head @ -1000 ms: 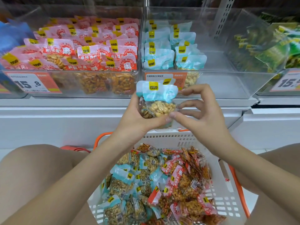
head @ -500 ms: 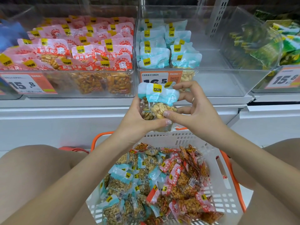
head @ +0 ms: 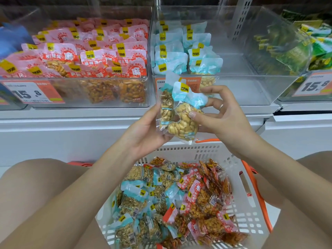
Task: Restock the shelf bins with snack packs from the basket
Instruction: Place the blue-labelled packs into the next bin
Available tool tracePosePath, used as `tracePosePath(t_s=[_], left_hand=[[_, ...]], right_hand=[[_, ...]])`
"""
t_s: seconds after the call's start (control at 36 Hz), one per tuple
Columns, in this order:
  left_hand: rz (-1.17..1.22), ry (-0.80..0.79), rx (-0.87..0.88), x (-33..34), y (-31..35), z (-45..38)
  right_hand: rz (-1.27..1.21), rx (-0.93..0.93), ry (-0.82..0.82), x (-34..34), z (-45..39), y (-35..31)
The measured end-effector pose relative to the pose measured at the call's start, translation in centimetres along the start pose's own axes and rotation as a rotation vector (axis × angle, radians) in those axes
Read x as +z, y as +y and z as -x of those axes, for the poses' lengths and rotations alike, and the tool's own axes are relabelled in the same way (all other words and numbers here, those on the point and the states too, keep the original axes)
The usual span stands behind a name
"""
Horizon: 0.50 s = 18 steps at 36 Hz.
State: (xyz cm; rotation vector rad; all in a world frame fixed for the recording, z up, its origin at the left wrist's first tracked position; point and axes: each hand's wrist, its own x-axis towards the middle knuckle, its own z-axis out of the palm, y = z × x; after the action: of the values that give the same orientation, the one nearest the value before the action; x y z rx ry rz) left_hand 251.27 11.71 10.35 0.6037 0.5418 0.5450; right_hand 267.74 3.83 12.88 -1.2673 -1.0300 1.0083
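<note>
Mid-frame, above the white basket (head: 239,178): left hand (head: 143,133) cradles two blue-topped peanut packs (head: 183,115) from below, fingers curled round them. Right hand (head: 224,115) pinches the front pack, thumb on it. Half-filled clear bin (head: 251,87) just behind, upper centre; basket holds mixed blue and red packs.

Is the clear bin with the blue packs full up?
No, partly full. The blue packs fill only the left side of the clear bin; its right side shows bare floor.
</note>
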Motion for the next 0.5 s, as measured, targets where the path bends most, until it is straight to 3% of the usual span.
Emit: tracePosePath(t_s=[0.11,0.25,0.33,0.5], left_hand=[[-0.145,0.107,0.122,-0.8,-0.2,-0.5],[-0.590,0.147,0.346,-0.3,0.1,0.2],[-0.795,0.175,0.401,0.4,-0.4,0.5],[-0.878,0.168,0.479,0.5,-0.9,0.6]], right_hand=[[0.086,-0.018,0.097,-0.5,-0.3,0.0],[0.190,-0.027,0.209,-1.1,-0.8,0.3],[0.131,-0.010,0.173,-0.8,-0.8,0.4],[-0.043,0.104,0.049,-0.1,-0.8,0.9]])
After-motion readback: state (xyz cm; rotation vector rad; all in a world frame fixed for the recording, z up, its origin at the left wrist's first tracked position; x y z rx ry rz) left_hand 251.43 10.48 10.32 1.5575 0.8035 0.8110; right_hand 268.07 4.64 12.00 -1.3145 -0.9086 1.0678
